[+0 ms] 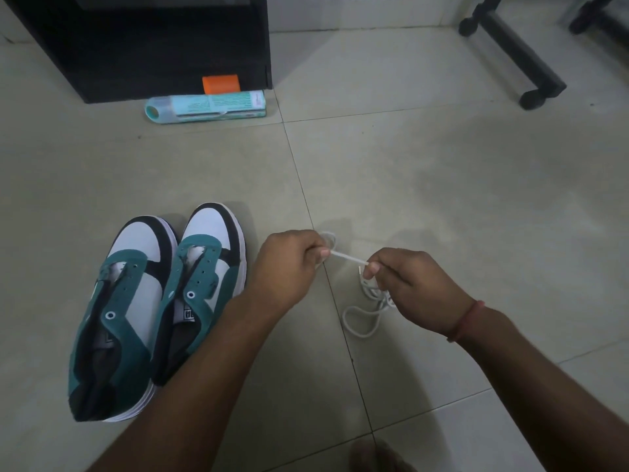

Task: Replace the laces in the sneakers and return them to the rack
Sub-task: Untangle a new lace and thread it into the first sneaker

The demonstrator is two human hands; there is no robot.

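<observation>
Nearest the viewer: two bare forearms; red thread band (467, 320) on the right wrist. Left hand (286, 264) pinches one stretch of a white lace (347, 257); right hand (406, 284) pinches the other end, slack coils hanging beneath onto the floor (442, 165). Lace: thin, round cord, soft, clear tip. Just left: pair of sneakers (153, 308), side by side, toes away; teal suede-like panels, white smooth toes, black trim, metal eyelets all bare. Judged: old laces out, threading not begun, return to rack outstanding. Farther: teal-capped cylinder (207, 105) lying flat, orange block (221, 84), black cabinet (153, 46), presumably the rack.
</observation>
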